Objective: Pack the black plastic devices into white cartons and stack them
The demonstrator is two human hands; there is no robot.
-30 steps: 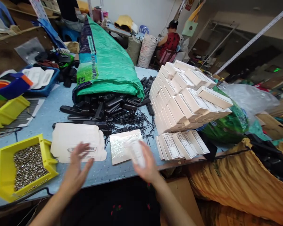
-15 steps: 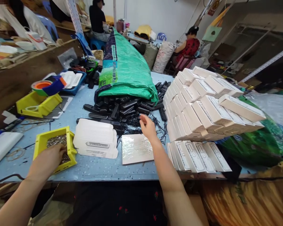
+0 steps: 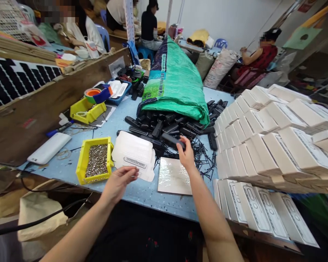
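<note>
While the right hand (image 3: 186, 153) grips a long black plastic piece (image 3: 173, 140), the left hand (image 3: 121, 182) pinches its fingertips together near the flat white printed cartons (image 3: 133, 156).

Bin (image 3: 97, 179) left of cartons (image 3: 134, 148), board (image 3: 171, 179) right of them; sack (image 3: 177, 85) behind, stacked boxes (image 3: 262, 154) far right

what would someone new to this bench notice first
Probably the bright green sack in the middle of the bench, with black plastic pieces spread at its mouth. Next, the big stack of white boxes on the right, and the yellow bin of small shiny metal parts on the left.
</note>
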